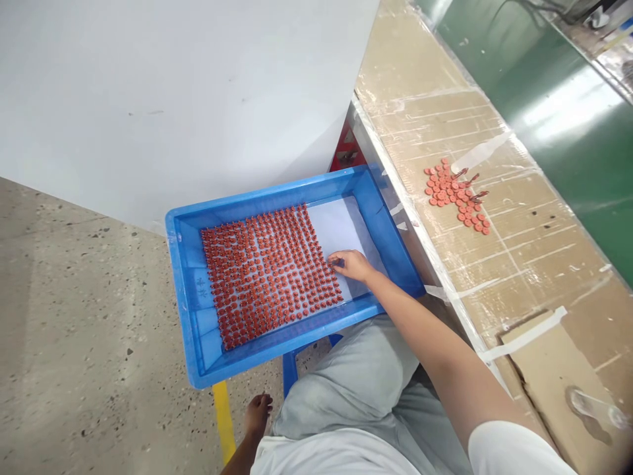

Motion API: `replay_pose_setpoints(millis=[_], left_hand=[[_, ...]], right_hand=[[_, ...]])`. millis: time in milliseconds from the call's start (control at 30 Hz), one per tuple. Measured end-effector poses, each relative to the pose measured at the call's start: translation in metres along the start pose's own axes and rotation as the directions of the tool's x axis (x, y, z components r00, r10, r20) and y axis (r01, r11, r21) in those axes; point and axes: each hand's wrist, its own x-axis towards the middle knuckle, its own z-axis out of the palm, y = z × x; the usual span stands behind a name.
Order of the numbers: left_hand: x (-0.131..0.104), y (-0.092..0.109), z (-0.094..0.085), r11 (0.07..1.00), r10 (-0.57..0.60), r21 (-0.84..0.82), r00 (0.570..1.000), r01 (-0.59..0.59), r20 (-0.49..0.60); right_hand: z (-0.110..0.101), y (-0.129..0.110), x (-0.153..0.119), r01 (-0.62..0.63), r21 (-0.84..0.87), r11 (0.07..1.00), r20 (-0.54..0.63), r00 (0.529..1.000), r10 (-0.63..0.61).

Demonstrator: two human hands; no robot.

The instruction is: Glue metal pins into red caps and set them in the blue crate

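Observation:
My right hand (350, 265) reaches into a blue plastic tray (301, 191), its thumb and forefinger pinched together at the right edge of the small red parts (267, 270). What lies between the fingertips is too small to make out. The red parts stand upright in close rows on a white sheet (339, 227) lining the tray floor; part of that sheet shows bare to the right. Below the tray, beside my leg, my left hand (258, 414) hangs with its fingers curled in; whatever it may hold is hidden.
To the right runs a cardboard-covered bench (494, 277) with loose red discs (448, 188) and a few dark red slender pieces (479, 196). A white panel (188, 99) rises behind the tray. A green surface (558, 112) lies beyond the bench, and yellow tape (223, 415) marks the floor.

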Motion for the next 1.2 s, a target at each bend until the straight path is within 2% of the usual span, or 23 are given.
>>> replay_pose_setpoints(millis=[100,200,467,1200], left_hand=[[0.0023,-0.0031,0.0001,0.996,-0.025,-0.080,0.994,0.034,0.105],[0.0036,-0.0045,0.0004,0.991,-0.039,-0.124,0.990,0.056,0.135],[0.0017,-0.0007,-0.0012,0.986,-0.040,-0.155,0.989,0.063,0.144],[-0.0018,0.0035,-0.0044,0.997,-0.041,-0.062,0.990,0.050,0.132]], right_hand=[[0.0002,-0.0005,0.0005,0.001,0.008,1.000,-0.002,1.000,-0.001],[-0.0004,-0.0012,0.0010,0.003,0.009,1.000,-0.002,1.000,-0.003],[0.0013,0.0022,0.0029,0.014,0.005,1.000,-0.002,1.000,-0.014],[0.0045,0.0055,0.0011,0.002,0.048,0.999,0.042,0.999,-0.004]])
